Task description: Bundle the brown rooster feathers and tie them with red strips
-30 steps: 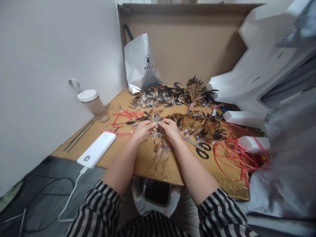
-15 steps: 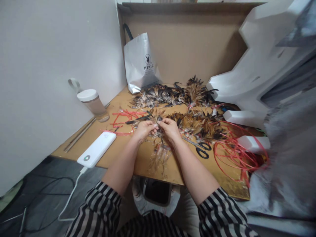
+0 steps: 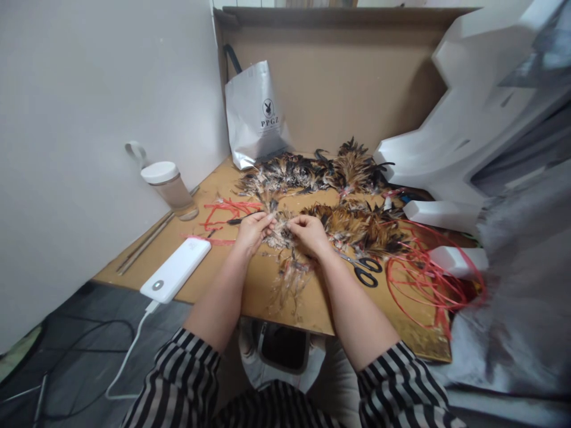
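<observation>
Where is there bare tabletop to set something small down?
Left: a strip of tabletop between the power bank and left forearm. Right: a patch bordered by the right forearm, scissors and tangled red strips. Crowded: the middle, with left hand, right hand and feathers; beyond, another feather row.

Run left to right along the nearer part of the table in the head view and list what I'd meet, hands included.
White power bank → left hand → right hand → black-handled scissors → tangle of red plastic strips.
</observation>
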A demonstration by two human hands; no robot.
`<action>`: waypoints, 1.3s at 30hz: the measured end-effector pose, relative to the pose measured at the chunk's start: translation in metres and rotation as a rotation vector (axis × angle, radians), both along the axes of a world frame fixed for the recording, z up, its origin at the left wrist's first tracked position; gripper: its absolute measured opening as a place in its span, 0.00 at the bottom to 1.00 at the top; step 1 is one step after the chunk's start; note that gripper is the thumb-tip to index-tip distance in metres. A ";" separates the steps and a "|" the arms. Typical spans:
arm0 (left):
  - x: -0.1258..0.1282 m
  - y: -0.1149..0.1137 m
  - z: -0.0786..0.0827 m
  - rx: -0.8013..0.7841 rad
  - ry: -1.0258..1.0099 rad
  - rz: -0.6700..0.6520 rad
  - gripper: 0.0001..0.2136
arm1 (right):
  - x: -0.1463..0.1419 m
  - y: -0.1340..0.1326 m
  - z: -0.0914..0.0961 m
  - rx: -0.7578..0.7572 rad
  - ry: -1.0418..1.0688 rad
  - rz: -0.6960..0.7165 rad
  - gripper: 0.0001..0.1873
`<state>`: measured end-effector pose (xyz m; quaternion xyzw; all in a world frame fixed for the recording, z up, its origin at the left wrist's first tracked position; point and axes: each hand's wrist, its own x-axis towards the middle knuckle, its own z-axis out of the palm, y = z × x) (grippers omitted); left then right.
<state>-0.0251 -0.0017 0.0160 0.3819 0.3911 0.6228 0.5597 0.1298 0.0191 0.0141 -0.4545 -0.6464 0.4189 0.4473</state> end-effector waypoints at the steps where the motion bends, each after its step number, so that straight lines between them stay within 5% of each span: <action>1: -0.001 0.001 0.000 0.005 -0.028 0.017 0.10 | 0.002 0.000 -0.001 0.030 -0.110 0.009 0.11; 6: -0.001 0.003 -0.001 0.013 -0.071 0.054 0.10 | -0.003 -0.011 0.001 0.166 -0.514 0.025 0.07; 12: 0.001 0.001 0.001 0.009 -0.063 0.026 0.10 | -0.017 -0.023 0.003 0.177 -0.724 -0.016 0.07; 17: 0.000 0.002 0.000 0.024 -0.094 0.052 0.10 | -0.011 -0.009 -0.006 0.091 -0.354 -0.067 0.06; 21: 0.000 0.002 -0.001 0.021 -0.104 0.045 0.10 | -0.005 0.001 -0.006 -0.216 0.198 -0.031 0.10; 25: 0.003 -0.001 -0.001 -0.036 -0.045 -0.035 0.12 | -0.004 -0.001 0.000 -0.361 0.469 0.049 0.15; 39: 0.008 -0.004 -0.005 -0.069 0.045 -0.198 0.10 | -0.017 -0.011 0.000 -0.092 0.302 -0.096 0.14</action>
